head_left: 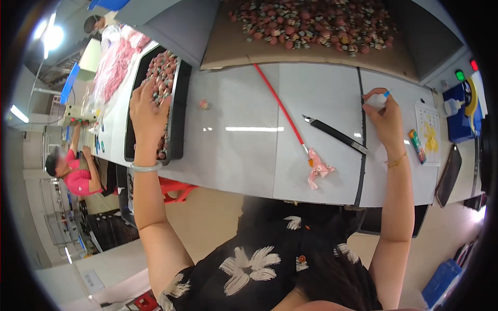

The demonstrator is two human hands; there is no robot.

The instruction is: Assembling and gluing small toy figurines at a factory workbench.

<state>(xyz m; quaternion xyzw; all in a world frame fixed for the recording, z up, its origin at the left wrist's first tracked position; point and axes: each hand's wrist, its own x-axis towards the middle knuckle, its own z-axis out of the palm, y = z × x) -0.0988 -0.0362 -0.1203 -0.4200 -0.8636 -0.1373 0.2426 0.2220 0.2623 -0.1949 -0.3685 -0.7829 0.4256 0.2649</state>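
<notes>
My left hand (147, 111) reaches into a long black tray (180, 111) heaped with small pink-and-grey pieces (162, 72). Its thumb and fingers are apart and bent over the pieces, and I see nothing gripped. On the right, my right hand (385, 116) is closed around a small white squeeze bottle (376, 99) with a blue tip, raised over the table. One loose pink piece (204, 104) lies on the white tabletop (233, 155) beside the tray. Between my hands lie a red stick (280, 103) ending in a crumpled pink scrap (320, 168), and a black utility knife (337, 135).
A cardboard-lined bin (228, 52) at the back holds many similar pieces. Right of my right hand are a small colourful tube (417, 146), a paper card (429, 129) with yellow bits, a dark phone-like slab (448, 175) and a blue box (461, 119). A person in pink (78, 176) sits far left.
</notes>
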